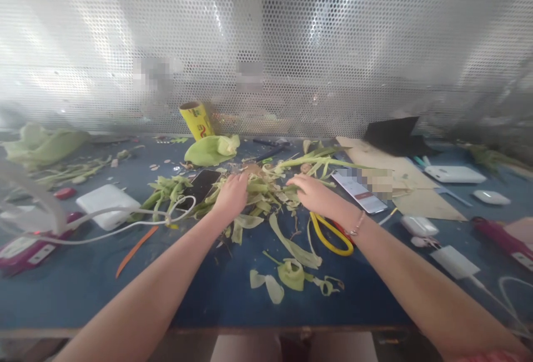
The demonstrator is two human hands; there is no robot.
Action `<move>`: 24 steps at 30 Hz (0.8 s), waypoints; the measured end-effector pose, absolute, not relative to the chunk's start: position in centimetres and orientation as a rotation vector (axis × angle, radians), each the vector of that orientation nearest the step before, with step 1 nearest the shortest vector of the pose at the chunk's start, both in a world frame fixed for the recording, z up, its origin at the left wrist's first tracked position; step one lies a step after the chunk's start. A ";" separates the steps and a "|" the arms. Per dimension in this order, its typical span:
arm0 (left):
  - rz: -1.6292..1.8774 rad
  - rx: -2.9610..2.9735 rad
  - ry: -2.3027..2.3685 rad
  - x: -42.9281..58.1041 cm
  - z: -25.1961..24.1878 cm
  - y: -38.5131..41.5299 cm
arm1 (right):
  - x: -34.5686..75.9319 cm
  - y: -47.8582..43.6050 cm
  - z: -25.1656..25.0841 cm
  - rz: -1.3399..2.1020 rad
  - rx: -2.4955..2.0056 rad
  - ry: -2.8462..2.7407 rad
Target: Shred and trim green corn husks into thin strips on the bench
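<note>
A loose pile of green leaves and stem scraps (260, 195) lies mid-table. At its left side my left hand (233, 194) rests on the scraps, its fingertips partly hidden among them. My right hand (310, 191) is over the pile's right side, its fingers bent and spaced apart, with nothing visible in them. A dark phone (202, 186) lies left of my left hand, and a lit phone (360, 191) lies right of my right hand. Below my right wrist is a yellow loop (331, 240). Torn leaf pieces (291, 274) are scattered nearer the front edge.
Behind the pile are a large green leaf (208, 151) and a yellow tube (196, 120), before a perforated metal panel (250, 34). White cables (120, 234) and a white charger (107, 205) are at left. Cardboard (425, 200) and a white adapter (454, 262) lie at right.
</note>
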State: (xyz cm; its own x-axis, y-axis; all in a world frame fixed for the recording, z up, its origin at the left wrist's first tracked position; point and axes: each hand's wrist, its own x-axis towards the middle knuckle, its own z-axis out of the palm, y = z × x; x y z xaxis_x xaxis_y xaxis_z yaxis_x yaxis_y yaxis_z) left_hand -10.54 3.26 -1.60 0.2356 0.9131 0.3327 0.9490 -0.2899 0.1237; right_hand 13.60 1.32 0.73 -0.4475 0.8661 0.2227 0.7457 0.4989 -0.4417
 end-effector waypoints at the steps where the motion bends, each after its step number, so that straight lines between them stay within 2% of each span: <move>1: -0.560 -2.381 -1.784 -10.6 -1.5 3.2 | 13.5 1.0 1.0 0.397 -1.346 -2.323; 6: -0.902 -2.332 -1.693 -10.4 -0.1 2.4 | 13.0 -0.1 2.2 0.449 -1.360 -2.235; 12: -1.181 -2.324 -1.393 -10.5 1.0 -0.1 | 12.9 -1.6 2.9 0.381 -1.006 -2.112; 16: -1.195 -2.383 -1.320 -10.5 0.5 -1.0 | 12.2 -3.3 3.6 0.465 -0.909 -2.113; 24: -1.042 -2.316 -0.882 -9.2 0.6 -1.0 | 11.3 -3.4 3.1 0.952 -1.104 -1.778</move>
State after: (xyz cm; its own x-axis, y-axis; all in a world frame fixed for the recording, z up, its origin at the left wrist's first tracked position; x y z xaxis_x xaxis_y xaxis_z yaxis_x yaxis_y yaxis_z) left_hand -9.23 -1.04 0.57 0.5104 0.3667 0.7778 0.7063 -0.6947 -0.1360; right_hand 11.30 -3.35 3.05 -0.2819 0.9273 0.2462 0.3097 0.3308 -0.8914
